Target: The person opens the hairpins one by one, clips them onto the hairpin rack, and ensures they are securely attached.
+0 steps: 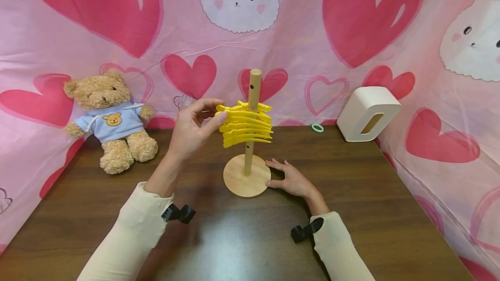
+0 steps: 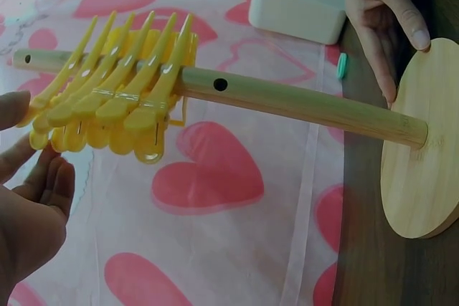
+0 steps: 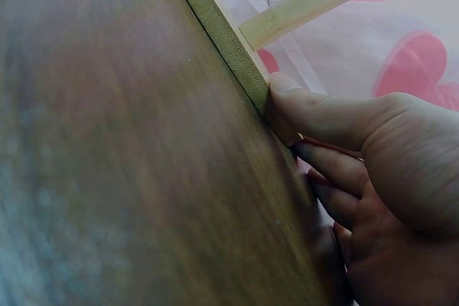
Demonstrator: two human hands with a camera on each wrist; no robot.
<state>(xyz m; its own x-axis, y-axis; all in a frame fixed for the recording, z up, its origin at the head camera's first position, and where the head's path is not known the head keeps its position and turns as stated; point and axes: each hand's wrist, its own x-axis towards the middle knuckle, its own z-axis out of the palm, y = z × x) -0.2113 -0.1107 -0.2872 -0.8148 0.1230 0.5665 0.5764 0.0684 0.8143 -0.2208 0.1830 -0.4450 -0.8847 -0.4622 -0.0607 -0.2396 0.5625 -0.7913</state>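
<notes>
Several yellow hair clips [image 1: 248, 125] are stacked along the post [image 1: 254, 90] of a wooden stand, their thin prongs reaching past the post. My left hand [image 1: 192, 125] pinches the wide end of the uppermost clip between thumb and fingers, at the left of the stack. In the left wrist view the clips [image 2: 133, 80] form a row across the post. Low at the right, my right hand [image 1: 292, 178] holds the rim of the round base [image 1: 238, 179], thumb and fingers set apart along its edge. The right wrist view has the thumb [image 3: 315, 109] against that rim.
A teddy bear [image 1: 113, 120] in a blue top sits at the back left of the brown table [image 1: 218, 246]. Back right stands a white box [image 1: 367, 112] with a slot, and a small green ring [image 1: 317, 128] lies near it. Pink heart-print cloth hangs behind.
</notes>
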